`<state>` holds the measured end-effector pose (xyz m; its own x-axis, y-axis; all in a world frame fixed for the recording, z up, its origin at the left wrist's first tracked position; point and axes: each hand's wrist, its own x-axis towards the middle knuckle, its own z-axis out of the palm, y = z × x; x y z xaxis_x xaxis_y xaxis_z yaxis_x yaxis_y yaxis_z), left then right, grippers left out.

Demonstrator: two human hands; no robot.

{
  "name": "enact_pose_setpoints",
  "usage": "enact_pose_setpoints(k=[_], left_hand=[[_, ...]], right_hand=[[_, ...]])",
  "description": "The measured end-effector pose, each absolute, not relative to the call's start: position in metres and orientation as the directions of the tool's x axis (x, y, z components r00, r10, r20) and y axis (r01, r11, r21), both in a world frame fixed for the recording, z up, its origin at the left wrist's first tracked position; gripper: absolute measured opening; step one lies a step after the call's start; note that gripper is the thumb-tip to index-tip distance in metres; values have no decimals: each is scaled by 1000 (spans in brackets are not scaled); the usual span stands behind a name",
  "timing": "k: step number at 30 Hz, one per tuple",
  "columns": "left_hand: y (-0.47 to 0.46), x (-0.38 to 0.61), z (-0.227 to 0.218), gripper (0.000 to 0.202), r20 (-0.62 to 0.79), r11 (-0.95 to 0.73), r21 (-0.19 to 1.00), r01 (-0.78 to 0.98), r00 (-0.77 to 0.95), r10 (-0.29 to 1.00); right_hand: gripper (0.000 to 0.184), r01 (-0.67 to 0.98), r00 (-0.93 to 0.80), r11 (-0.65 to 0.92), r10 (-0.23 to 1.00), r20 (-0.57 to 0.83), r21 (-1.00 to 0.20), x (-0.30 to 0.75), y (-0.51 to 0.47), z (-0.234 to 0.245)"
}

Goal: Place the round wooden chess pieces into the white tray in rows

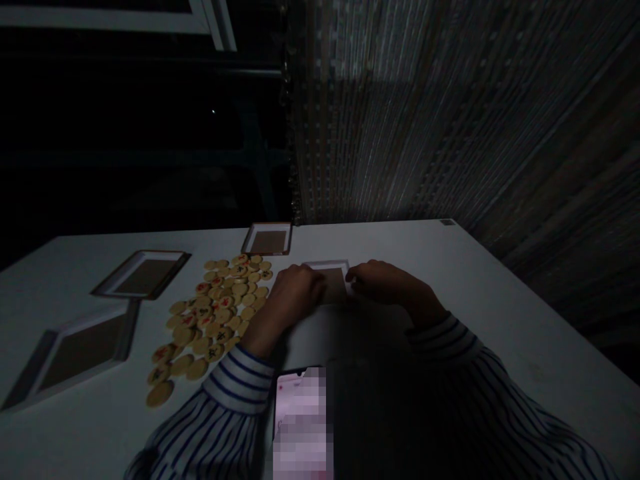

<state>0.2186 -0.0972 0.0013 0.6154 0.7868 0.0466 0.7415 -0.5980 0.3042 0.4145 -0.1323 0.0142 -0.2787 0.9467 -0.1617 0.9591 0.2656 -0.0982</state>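
My left hand (pixel 293 293) and my right hand (pixel 383 283) both grip a small shallow white-rimmed box (pixel 330 275) with a brown bottom, one hand on each side. The box rests on the white table (pixel 500 300) in front of me. Fingers of both hands are curled over its edges. Just left of my left hand lies a spread of several round pale wooden discs (pixel 215 313) with red and black characters on them. My sleeves are white with dark blue stripes.
Three more shallow white-rimmed trays lie on the table: one behind the discs (pixel 267 239), one at the left (pixel 143 273), one at the near left (pixel 75 350). A phone (pixel 300 420) hangs at my chest. Dark window and a curtain stand behind.
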Motion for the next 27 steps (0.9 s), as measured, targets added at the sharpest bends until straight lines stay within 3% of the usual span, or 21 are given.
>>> enact_pose_setpoints(k=[4, 12, 27], left_hand=[[-88, 206, 3, 29, 85, -532, 167, 830, 526, 846], [-85, 203, -4, 27, 20, -517, 229, 825, 527, 850], [-83, 203, -9, 29, -14, -532, 225, 817, 548, 836]], right_hand=[[33, 961, -271, 256, 946, -176, -102, 413, -133, 15], [35, 965, -259, 244, 948, -183, -99, 413, -133, 16], [33, 958, -284, 269, 941, -185, -103, 413, -132, 15]])
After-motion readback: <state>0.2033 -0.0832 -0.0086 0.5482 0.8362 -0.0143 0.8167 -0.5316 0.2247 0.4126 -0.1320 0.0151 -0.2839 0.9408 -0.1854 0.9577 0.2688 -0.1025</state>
